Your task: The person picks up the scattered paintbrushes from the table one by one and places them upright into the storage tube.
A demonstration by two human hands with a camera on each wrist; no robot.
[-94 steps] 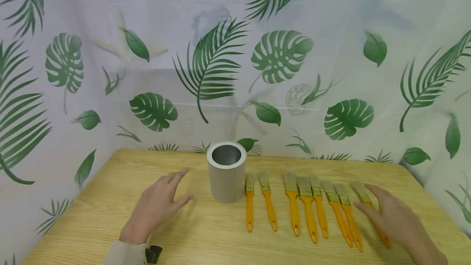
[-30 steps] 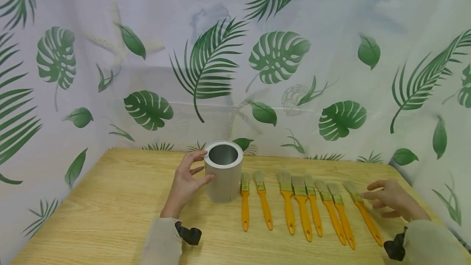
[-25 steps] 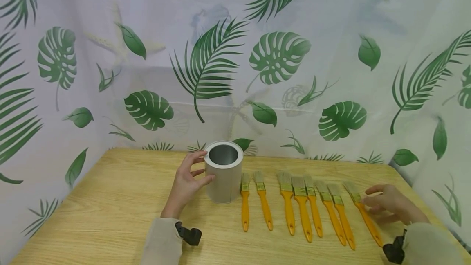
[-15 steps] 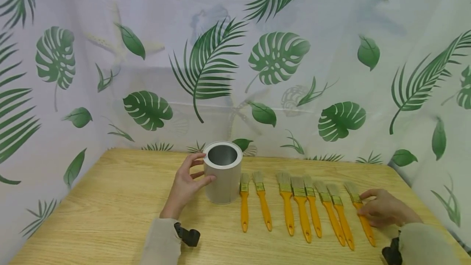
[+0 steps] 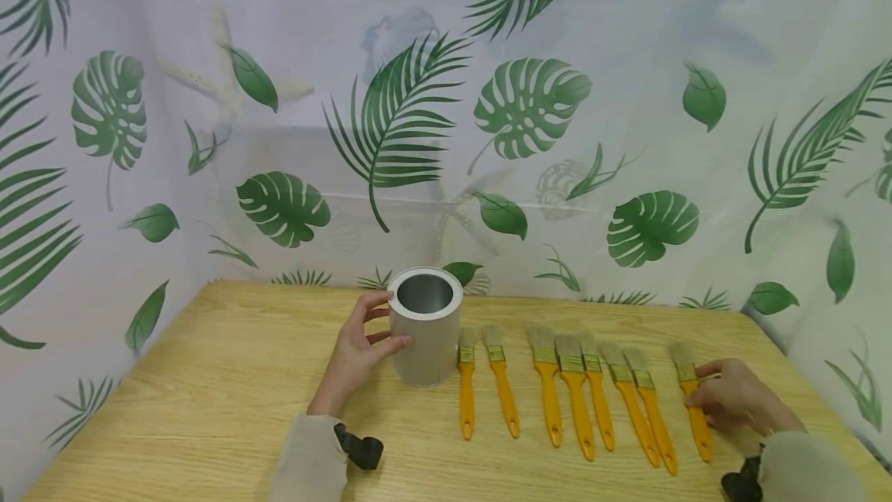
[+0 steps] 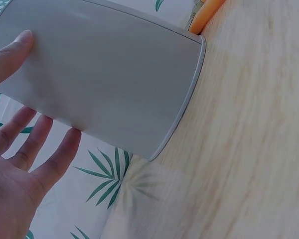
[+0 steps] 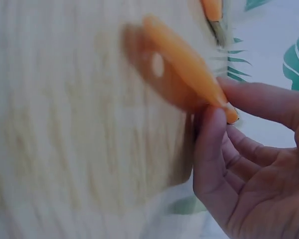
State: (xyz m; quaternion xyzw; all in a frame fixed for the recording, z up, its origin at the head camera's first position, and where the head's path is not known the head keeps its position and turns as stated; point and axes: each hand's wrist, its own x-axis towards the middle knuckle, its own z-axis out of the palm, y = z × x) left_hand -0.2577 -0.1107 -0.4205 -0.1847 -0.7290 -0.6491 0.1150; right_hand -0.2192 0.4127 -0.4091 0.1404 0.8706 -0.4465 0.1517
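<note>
My left hand [image 5: 354, 356] holds the left side of a light grey metal can [image 5: 428, 351], which stands upright with its mouth uncovered. In the left wrist view, the thumb and several fingertips touch the wall of the can [image 6: 109, 74]. At the far right of the row, my right hand [image 5: 737, 395] pinches a paintbrush [image 5: 700, 432] with an orange handle and pale bristles. The right wrist view shows thumb and fingers on its handle [image 7: 184, 59], whose end is raised off the wood and casts a shadow. The bristles are hidden there.
Several other orange-handled paintbrushes lie in a row right of the can, among them a brush [image 5: 467, 393] close beside it and a brush [image 5: 655, 424] nearest my right hand. The wooden table [image 5: 209, 409] meets a leaf-printed curtain [image 5: 446, 138] behind.
My left hand came from the left and took hold of the can. My right hand drew back, then gripped the rightmost paintbrush, which now points more straight away and lies slightly further right.
</note>
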